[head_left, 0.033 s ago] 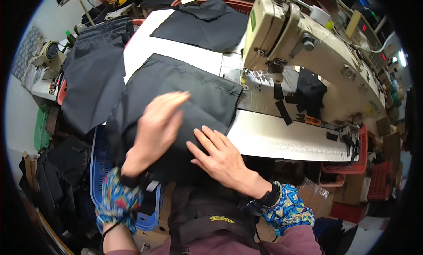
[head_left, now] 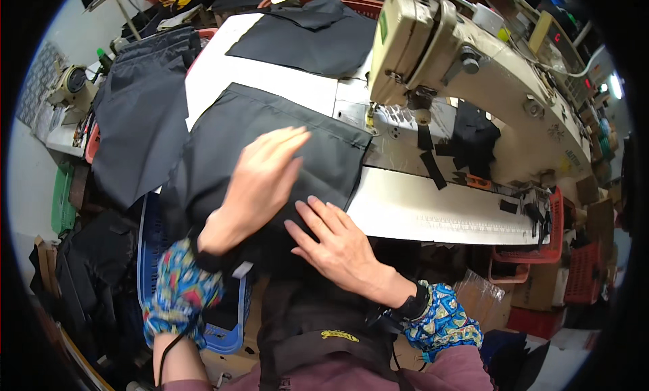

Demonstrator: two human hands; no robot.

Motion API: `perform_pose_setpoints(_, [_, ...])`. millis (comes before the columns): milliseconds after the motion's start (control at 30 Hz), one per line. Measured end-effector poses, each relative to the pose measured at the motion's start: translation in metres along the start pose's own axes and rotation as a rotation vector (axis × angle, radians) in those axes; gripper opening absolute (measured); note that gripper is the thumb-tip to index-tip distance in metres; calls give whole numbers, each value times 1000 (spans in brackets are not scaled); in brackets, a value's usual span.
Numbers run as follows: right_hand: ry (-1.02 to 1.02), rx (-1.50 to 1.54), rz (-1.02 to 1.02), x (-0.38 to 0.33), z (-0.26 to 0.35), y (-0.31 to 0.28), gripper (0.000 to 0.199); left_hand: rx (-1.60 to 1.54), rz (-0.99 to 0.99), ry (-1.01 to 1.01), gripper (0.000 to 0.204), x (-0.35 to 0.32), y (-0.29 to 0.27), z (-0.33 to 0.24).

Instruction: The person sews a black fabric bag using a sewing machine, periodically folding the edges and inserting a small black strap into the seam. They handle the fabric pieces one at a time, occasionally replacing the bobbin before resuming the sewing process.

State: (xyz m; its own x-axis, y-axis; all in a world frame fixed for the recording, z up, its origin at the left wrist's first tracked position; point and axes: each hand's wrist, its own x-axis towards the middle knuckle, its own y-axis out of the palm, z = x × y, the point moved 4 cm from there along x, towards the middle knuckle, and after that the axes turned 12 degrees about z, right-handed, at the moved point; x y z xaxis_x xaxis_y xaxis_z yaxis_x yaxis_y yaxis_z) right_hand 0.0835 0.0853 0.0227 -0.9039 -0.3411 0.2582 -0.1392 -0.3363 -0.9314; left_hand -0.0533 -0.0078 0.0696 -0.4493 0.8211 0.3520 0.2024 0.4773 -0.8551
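Note:
A black fabric piece (head_left: 291, 124) with a stitched hem along its far edge lies partly on the white sewing table (head_left: 419, 212) and hangs over the near edge. My left hand (head_left: 263, 171), slightly blurred, is over its middle with fingers stretched out; I cannot tell if it touches the cloth. Flat on the near right part of the same fabric rests my right hand (head_left: 334, 239), fingers apart. Neither hand grips anything. Just past the fabric's right corner stands the sewing machine's needle and presser foot (head_left: 371, 116).
The machine head (head_left: 405, 46) rises at the right. Black scraps (head_left: 476, 137) and orange-handled snips (head_left: 478, 181) lie beneath its arm. More black fabric lies at the back (head_left: 304, 43) and left (head_left: 142, 114). A blue basket (head_left: 230, 340) sits below; a red basket (head_left: 556, 222) is right.
My left hand has moved to the right and slightly away from me over the fabric. The right hand stays in nearly the same place.

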Motion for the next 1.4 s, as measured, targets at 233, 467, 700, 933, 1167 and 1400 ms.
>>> perform_pose_setpoints(233, [-19,37,70,-22,-3,6,43,-256,143,179,21,75,75,29])
perform_pose_setpoints(467, [60,51,-213,-23,-67,-35,37,-355,175,69,9,84,80,29])
perform_pose_setpoints(700, [189,-191,-22,-26,-106,-38,36,-182,227,31,10,93,83,18])
perform_pose_setpoints(933, [159,-198,-91,-20,-108,-36,27,-201,237,-60,15,89,87,21])
perform_pose_setpoints(1167, [133,-121,-40,-6,-129,-49,28,-128,58,8,16,99,93,32])
perform_pose_setpoints(1400, [242,-84,-27,1,-162,-44,31,-78,-68,37,14,130,106,47])
